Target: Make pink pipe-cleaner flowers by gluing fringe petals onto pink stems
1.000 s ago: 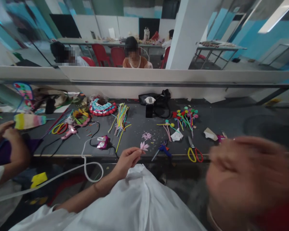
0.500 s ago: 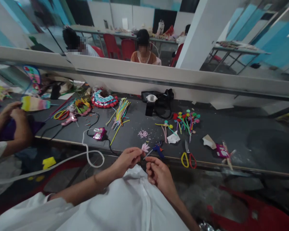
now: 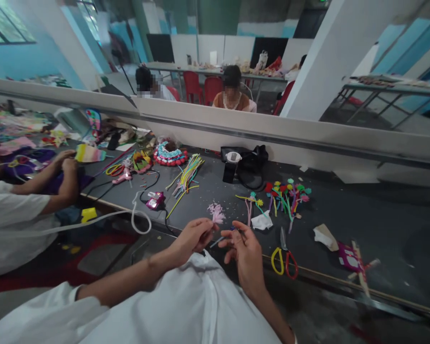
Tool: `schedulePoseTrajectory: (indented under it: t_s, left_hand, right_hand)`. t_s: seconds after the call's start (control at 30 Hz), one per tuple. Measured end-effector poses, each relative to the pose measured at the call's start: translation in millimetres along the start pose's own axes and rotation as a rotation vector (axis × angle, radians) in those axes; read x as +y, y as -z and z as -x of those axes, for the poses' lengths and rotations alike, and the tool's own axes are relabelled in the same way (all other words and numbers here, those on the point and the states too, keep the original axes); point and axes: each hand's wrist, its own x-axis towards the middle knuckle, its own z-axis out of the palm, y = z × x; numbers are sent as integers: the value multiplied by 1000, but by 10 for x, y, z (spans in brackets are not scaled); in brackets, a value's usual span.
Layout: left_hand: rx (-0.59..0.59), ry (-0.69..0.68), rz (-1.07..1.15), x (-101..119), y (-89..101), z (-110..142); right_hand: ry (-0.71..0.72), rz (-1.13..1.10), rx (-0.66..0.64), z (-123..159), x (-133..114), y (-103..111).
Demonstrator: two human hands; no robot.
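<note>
My left hand (image 3: 192, 237) pinches a small pale pink flower (image 3: 219, 218) by its base, above the table's front edge. Its petals fan upward, partly overlapping loose pink petal pieces (image 3: 212, 208) on the tabletop behind. To the right, my right hand (image 3: 244, 248) has its fingers spread and curved, apart from the flower. A blue glue gun (image 3: 232, 228) is mostly hidden behind those fingers, its grey nozzle pointing left between my hands. Scissors (image 3: 283, 240) with one yellow and one red handle lie just right of my right hand, handles over the edge.
Chenille stems (image 3: 188, 176) lie left of centre, stems with coloured heads (image 3: 285, 195) to the right. A purple box (image 3: 155, 200) with cords, crumpled paper (image 3: 262, 220) and a black bag (image 3: 254, 157) rest on the table (image 3: 329, 205). A co-worker's hands (image 3: 67, 161) are at far left.
The view has shifted left and up, so things appear farther right and lower. My right hand has gone from curled fingers near the flower to spread fingers, farther from it.
</note>
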Motion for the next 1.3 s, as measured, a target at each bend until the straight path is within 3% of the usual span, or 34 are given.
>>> schedulePoseTrajectory:
  t_s: [0.13,0.33,0.57,0.8,1.17,1.3]
  left_hand:
    - [29,-17,-25,7,95,-103]
    - [36,51,34,-138,260,-228]
    - [-13,52,127,-330,246,-301]
    - [2,68,167,-263,218,-326]
    - [63,-50,93,-148,170,-269]
    - [-31,-23,222,-141,179,-255]
  right_hand:
    - [-104,-175,-29,-20,11,-87]
    - [-115,-94,-58,-26,52,-202]
    - [-145,-28,-138,-48,111,-185]
    - [-121,10,-135,-111,43,-235]
    - [94,301,-5,-108,43,-172]
    - [325,522,65,-93,55,-200]
